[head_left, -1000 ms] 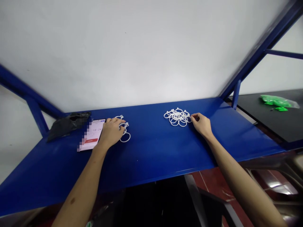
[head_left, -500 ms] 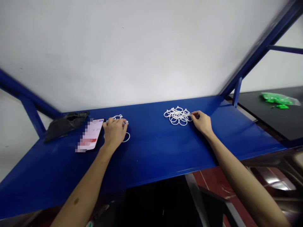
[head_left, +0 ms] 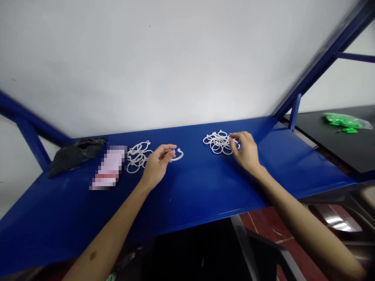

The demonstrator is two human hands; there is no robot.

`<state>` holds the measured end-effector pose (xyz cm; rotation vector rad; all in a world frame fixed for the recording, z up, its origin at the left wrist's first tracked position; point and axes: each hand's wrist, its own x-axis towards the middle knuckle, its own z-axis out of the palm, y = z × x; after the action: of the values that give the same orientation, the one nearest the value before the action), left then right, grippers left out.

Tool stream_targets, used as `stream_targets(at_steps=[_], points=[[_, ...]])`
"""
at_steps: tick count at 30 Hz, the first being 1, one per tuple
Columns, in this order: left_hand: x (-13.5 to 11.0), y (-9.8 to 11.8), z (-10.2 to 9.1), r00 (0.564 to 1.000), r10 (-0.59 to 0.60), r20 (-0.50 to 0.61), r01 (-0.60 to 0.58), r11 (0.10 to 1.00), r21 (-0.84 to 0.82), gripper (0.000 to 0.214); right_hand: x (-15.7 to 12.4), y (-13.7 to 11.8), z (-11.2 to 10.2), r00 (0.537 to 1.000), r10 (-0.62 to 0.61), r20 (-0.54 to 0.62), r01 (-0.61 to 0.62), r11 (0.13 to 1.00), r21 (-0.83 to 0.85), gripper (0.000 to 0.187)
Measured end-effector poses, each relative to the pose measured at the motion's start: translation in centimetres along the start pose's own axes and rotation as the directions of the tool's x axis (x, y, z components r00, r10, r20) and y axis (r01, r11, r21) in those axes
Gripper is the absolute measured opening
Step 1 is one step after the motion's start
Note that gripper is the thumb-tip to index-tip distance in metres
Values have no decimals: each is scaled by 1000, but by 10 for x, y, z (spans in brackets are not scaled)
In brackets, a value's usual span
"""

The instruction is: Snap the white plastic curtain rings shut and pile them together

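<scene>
Pinched between the fingertips of my left hand (head_left: 156, 166) is a white plastic ring (head_left: 179, 156) with a gap and small ball ends, held just above the blue table. Beside that hand, on its left, lies a loose pile of similar white rings (head_left: 136, 158), partly covered by the hand. My right hand (head_left: 246, 150) is at the right edge of a second, denser pile of white rings (head_left: 218, 142). Its thumb and forefinger close around the edge of one ring there; the exact contact is partly hidden by the fingers.
A phone (head_left: 109, 168) with a blurred screen lies left of the left pile, and a crumpled black plastic bag (head_left: 77, 154) is behind it. Blue frame bars (head_left: 32, 136) rise at both table ends. On a black table (head_left: 334, 144) at right is a bag of green pieces (head_left: 342, 120).
My left hand has moved right, off the left pile, with a white ring now in its fingers. My right hand has shifted slightly left over the right pile's edge.
</scene>
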<state>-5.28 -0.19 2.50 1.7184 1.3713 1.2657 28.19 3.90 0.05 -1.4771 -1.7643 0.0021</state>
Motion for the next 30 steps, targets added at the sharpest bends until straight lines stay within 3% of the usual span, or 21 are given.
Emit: stream_targets(at_steps=[3,6,9,11,15,23,27,30], points=[[-5,-4,13,989,-70,131,103,959,-266,30,-10,-47,19,943,-225,245,161,953,255,24],[-7,-10,19,981,-126,151,177,898,-403,30,-19,-91,40,865,-356,353,181,879,442,27],[-7,-15,22,977,-162,139,207,874,-439,29,-24,-115,50,911,-302,281,126,852,509,20],[-7,-16,24,978,-164,131,205,886,-417,28,-28,-119,51,932,-266,246,105,848,519,15],[-12,-15,28,986,-106,129,140,948,-287,19,-38,-114,45,920,-319,228,156,831,534,11],[-21,-9,26,979,145,140,-149,989,14,12,-51,-100,42,817,-506,277,318,796,516,16],[-18,-9,30,934,292,206,-320,940,121,16,-47,-103,43,843,-475,253,332,829,449,13],[-14,-17,24,901,345,262,-406,884,231,28,-36,-108,36,904,-389,179,310,883,352,19]])
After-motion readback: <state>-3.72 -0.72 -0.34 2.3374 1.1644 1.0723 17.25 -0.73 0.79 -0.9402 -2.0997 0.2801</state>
